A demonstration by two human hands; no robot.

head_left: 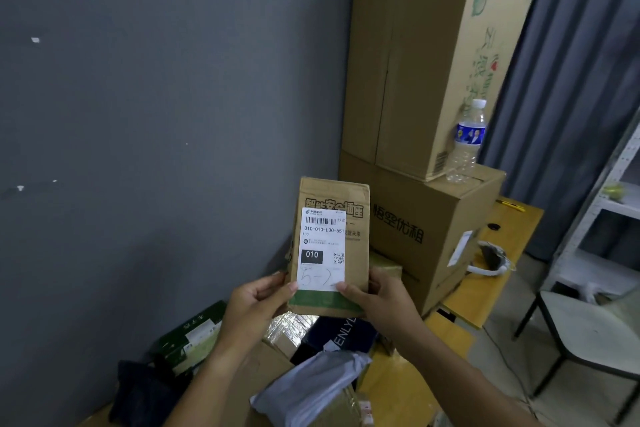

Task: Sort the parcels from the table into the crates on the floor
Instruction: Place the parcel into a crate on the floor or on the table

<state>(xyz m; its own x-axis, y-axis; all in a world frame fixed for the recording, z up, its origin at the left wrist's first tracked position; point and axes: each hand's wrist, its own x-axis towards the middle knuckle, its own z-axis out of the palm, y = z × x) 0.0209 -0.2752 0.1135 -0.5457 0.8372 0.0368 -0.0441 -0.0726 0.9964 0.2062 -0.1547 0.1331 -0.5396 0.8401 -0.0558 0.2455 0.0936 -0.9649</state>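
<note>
- Parcel (330, 246) — brown, white label facing camera — upright above the worktop (498, 274).
- Left hand (258, 302) and right hand (375, 295) pinch its lower corners, thumbs in front.

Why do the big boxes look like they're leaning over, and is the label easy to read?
Head view: the wide lens bends the edges, so the tall box seems to lean; the room is dim; the label on the held parcel is sharp at the centre.
</note>
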